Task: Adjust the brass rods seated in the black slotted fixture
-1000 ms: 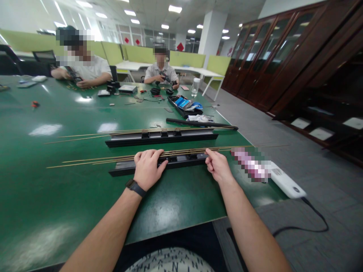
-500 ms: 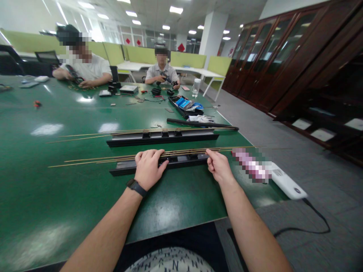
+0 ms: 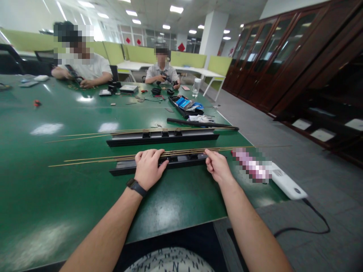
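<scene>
In the head view, a long black channel with a silvery inner strip lies crosswise in front of me. Several thin brass-coloured rods run along it and stick out past both ends. My left hand rests palm down over the channel, its fingers curled across the far edge and rods, its thumb on the near side. Near the right end, my right hand pinches a thin rod between thumb and forefinger; the other fingers are folded. Behind lies a second black channel, with more rods on top.
A black bar and a black tray of blue packets lie farther back. At right sit a partly blurred pink item and a white corded device by the green table's edge. Two people work opposite.
My right hand has shifted very slightly left with its pinch kept. My left hand stays in place on the channel.
</scene>
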`<action>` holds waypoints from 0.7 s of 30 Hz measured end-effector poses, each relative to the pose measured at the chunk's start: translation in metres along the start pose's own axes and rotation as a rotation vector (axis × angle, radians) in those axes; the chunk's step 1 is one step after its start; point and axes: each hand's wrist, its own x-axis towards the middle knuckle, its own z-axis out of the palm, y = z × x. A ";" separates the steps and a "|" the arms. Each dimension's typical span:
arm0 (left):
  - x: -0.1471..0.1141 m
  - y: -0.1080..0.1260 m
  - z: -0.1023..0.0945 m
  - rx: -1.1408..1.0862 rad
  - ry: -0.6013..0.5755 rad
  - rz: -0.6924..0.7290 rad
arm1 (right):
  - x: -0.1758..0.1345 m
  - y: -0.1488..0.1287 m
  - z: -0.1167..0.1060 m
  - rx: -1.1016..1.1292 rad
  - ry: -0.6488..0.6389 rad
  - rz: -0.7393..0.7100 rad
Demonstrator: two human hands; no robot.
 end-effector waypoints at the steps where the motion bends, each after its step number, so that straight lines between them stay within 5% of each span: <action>1: 0.000 0.000 0.000 0.004 -0.001 0.001 | 0.001 0.000 0.000 0.004 0.008 0.003; 21: 0.000 0.001 -0.001 0.015 0.000 0.006 | 0.002 0.000 -0.002 0.032 0.090 -0.008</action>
